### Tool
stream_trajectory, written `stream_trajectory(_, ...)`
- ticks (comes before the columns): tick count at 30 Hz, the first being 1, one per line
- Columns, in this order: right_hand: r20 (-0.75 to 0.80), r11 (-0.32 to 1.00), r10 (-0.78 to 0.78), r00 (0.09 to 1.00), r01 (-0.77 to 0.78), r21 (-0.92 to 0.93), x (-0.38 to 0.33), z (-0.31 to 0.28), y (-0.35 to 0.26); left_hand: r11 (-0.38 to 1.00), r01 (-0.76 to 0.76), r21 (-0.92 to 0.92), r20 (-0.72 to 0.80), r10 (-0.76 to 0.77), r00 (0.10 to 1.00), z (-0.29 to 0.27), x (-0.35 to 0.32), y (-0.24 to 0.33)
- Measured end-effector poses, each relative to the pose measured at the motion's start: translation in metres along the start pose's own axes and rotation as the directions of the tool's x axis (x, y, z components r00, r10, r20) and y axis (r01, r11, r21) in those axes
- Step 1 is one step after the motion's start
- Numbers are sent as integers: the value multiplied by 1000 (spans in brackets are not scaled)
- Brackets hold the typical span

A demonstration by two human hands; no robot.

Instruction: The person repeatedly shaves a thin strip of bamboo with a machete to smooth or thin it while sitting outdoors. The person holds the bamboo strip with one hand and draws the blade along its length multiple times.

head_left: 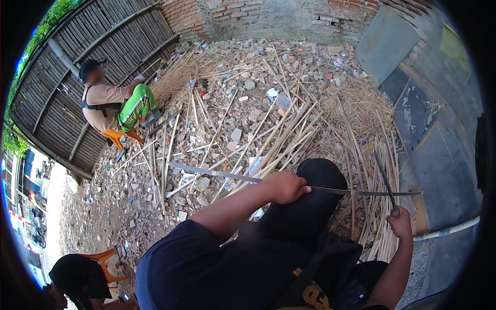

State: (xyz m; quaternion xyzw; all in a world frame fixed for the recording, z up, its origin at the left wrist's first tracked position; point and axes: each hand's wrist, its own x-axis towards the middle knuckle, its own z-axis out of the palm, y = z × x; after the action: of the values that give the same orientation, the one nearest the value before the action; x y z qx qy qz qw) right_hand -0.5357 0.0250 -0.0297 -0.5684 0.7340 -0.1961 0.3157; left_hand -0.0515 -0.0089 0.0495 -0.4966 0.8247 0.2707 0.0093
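Observation:
My left hand (287,187) is closed around a long, thin, flat strip (217,172), probably split bamboo, over my dark-clad knee. The strip runs crosswise, pale on the left and darker at its right end. In my right hand (401,224) is the handle of a long-bladed knife (383,175), its dark blade pointing up and away. The blade crosses the strip near the strip's right end; whether they touch I cannot tell. Several split bamboo strips (281,139) lie in a loose bundle just beyond my knee.
Rubble and stones (235,135) cover the ground, with straw-like shavings (356,106) at the right. Dark sheets (444,165) lean along the right side. A person (106,101) sits on an orange stool at the far left; another person (80,279) is at the lower left.

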Motion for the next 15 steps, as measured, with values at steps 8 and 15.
stream_trajectory(8, -1, 1000, -4, 1000, 4, 16, -1, 1, -9, 1000, 23, -4, 29, -23, 999, -1, 0, -1)
stream_trajectory(15, -10, 997, -62, 998, 63, 36, 8, 1, 17, 1000, 12, -7, 14, -12, 1000, -3, -2, 1)
